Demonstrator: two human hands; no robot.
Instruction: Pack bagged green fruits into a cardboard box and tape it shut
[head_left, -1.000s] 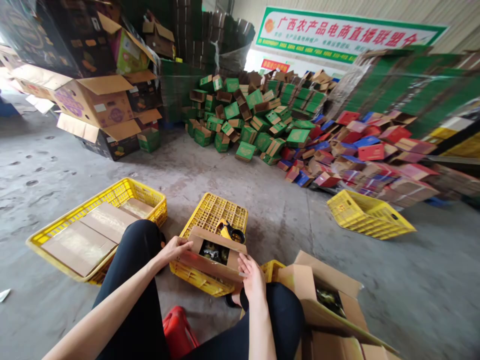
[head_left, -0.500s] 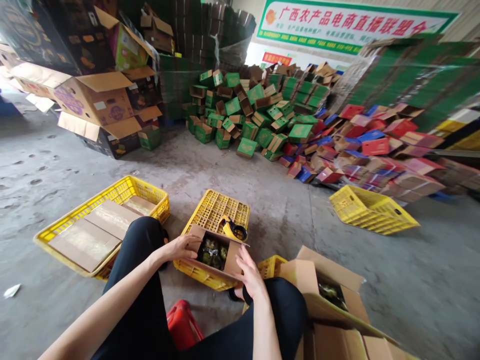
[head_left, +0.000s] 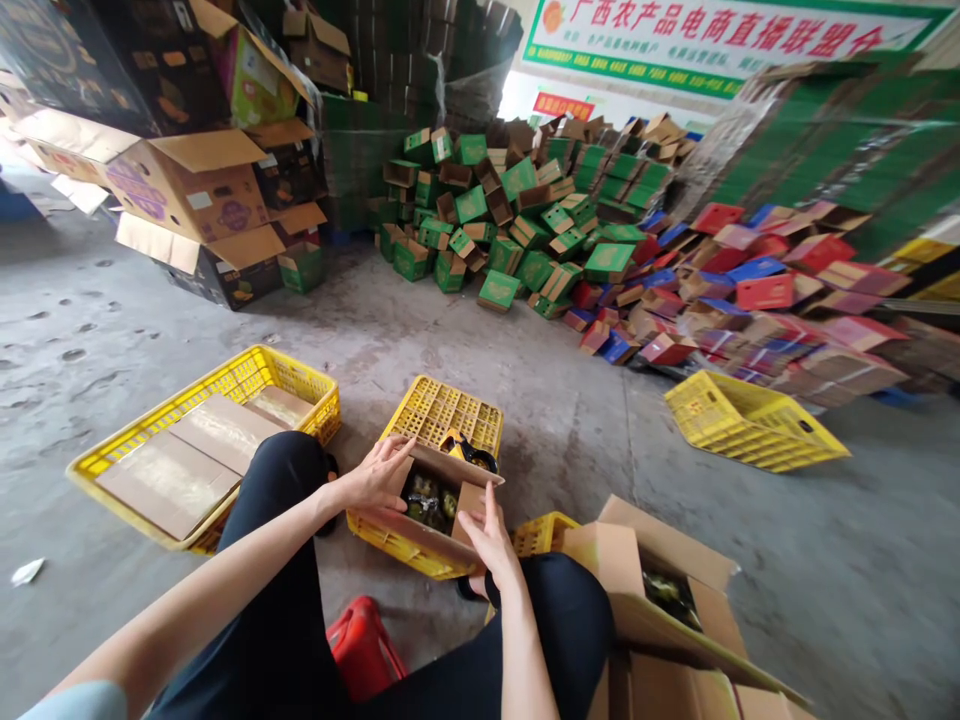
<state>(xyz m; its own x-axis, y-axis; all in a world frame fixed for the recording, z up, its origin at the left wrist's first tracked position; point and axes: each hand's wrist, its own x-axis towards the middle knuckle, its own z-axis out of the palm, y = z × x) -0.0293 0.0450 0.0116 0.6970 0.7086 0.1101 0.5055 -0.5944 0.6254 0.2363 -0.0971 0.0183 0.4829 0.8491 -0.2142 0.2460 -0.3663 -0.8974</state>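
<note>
Between my knees an open cardboard box (head_left: 466,503) rests on an upturned yellow plastic crate (head_left: 409,405). Dark green produce in clear plastic (head_left: 429,502) fills the box; its exact kind is unclear. My left hand (head_left: 377,474) lies against the left flap, fingers stretched toward the far corner. On the opposite side, my right hand (head_left: 491,530) touches the right flap, with a finger pointing up by the end of the raised far flap. Both hands are open. Behind that flap, a yellow and black tape dispenser (head_left: 471,450) sits on the crate, partly hidden.
Closed cartons (head_left: 217,435) lie in a yellow crate (head_left: 94,468) at my left. By my right knee stands another open carton (head_left: 679,530) holding produce. A red stool (head_left: 364,650) shows below me. An empty-looking yellow crate (head_left: 754,425) and heaped green boxes (head_left: 499,290) are farther off.
The box's far flap now stands raised, covering part of the tape dispenser. My left hand has shifted up to the far corner, and my right fingers have moved to the flap's end.
</note>
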